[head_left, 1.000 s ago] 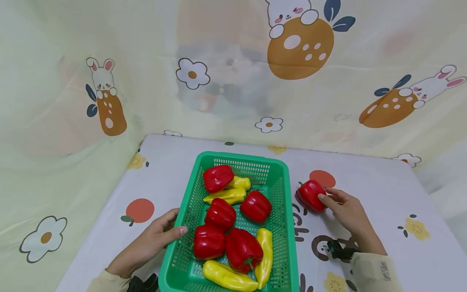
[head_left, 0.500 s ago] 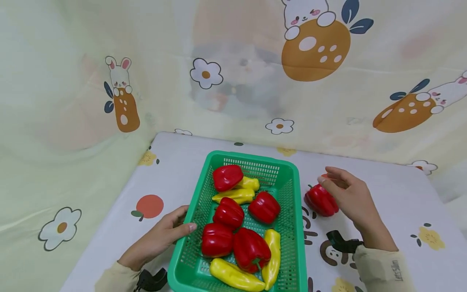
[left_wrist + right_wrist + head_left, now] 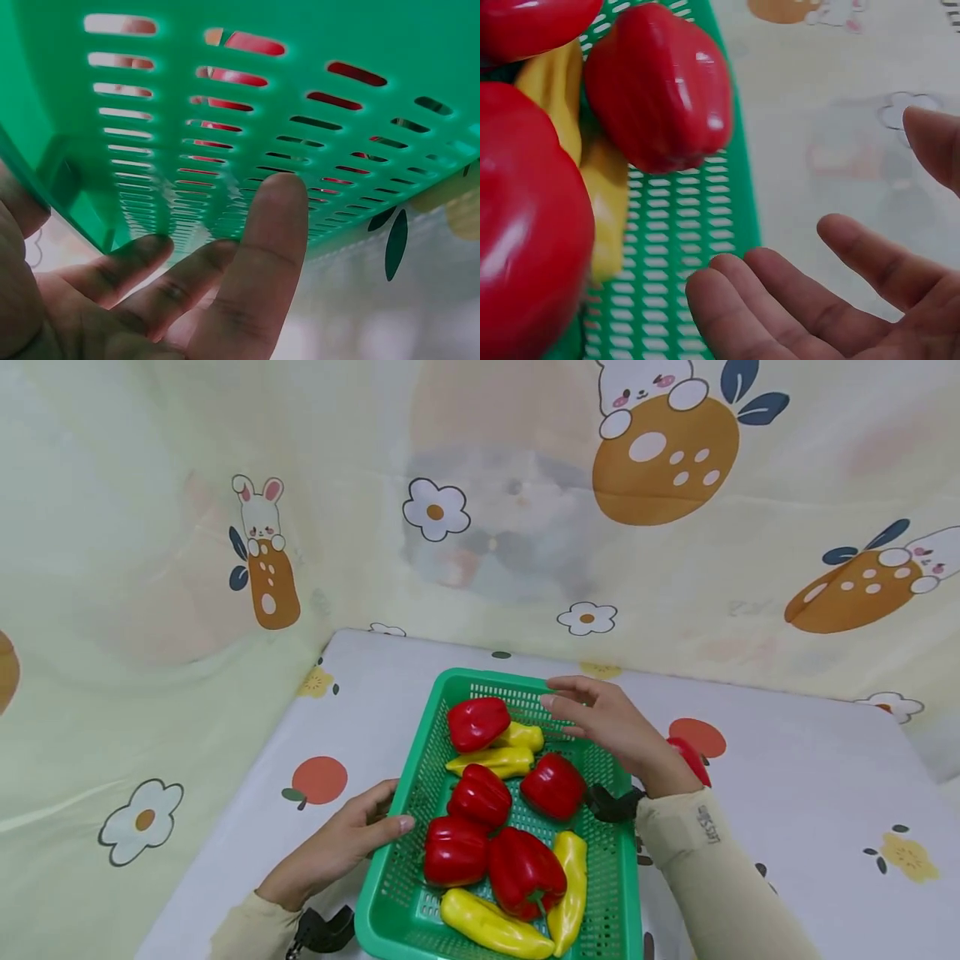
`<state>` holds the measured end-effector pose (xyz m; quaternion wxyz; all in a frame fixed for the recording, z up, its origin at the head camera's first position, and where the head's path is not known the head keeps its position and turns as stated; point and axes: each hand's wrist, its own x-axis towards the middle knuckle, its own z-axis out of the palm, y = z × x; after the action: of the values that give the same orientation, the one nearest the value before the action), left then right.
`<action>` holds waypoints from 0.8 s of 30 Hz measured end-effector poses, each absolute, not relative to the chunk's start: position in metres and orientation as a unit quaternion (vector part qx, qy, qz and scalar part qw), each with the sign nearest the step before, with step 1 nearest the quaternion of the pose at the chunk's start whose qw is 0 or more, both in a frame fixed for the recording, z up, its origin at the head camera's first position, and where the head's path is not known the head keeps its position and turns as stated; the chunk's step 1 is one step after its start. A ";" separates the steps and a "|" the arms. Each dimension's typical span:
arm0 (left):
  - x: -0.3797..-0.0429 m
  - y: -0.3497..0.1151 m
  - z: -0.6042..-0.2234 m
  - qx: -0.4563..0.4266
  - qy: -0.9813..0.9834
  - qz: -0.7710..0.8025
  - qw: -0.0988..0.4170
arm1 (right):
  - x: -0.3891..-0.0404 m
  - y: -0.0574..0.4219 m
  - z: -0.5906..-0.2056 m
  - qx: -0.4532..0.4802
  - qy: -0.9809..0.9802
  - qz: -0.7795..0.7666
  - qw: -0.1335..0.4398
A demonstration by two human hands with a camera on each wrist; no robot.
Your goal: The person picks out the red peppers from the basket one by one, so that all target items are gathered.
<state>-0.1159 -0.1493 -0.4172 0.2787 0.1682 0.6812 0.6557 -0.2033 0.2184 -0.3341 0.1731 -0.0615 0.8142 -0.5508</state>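
A green plastic basket (image 3: 630,877) holds several red bell peppers (image 3: 553,787) and several long yellow peppers (image 3: 495,925). My left hand (image 3: 341,843) grips its left rim, thumb over the edge; in the left wrist view its fingers (image 3: 259,255) lie against the slotted outer wall. My right hand (image 3: 603,714) is over the basket's far right corner, fingers spread and nothing in them. The right wrist view has that hand (image 3: 840,307) beside the basket wall, near a red pepper (image 3: 660,90). Another red bell pepper (image 3: 692,760) lies on the table, partly hidden behind my right wrist.
The table wears a white printed cloth (image 3: 787,777) with fruit and flower pictures. Behind and to the left hangs a pale curtain (image 3: 345,568) with rabbit prints. A black wrist mount (image 3: 613,803) juts from my right sleeve over the basket.
My right hand has let go of the red bell pepper on the table, lifted, and moved left over the basket's far corner. My left hand stays at the rim; the view has shifted slightly.
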 end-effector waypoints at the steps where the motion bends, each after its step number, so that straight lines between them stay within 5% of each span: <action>1: -0.116 -0.149 -0.417 0.168 0.682 0.656 0.277 | -0.208 0.214 -0.336 -0.062 0.808 -0.556 0.187; 10: -0.115 -0.143 -0.415 0.159 0.699 0.645 0.264 | -0.236 0.186 -0.354 -0.060 0.780 -0.559 0.276; 24: -0.113 -0.136 -0.405 0.138 0.732 0.624 0.234 | -0.246 0.160 -0.368 -0.053 0.785 -0.552 0.276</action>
<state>-0.1131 -0.1363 -0.4052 0.2337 0.1384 0.7325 0.6243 -0.2462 0.1596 -0.3682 0.2763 -0.0531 0.7850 -0.5520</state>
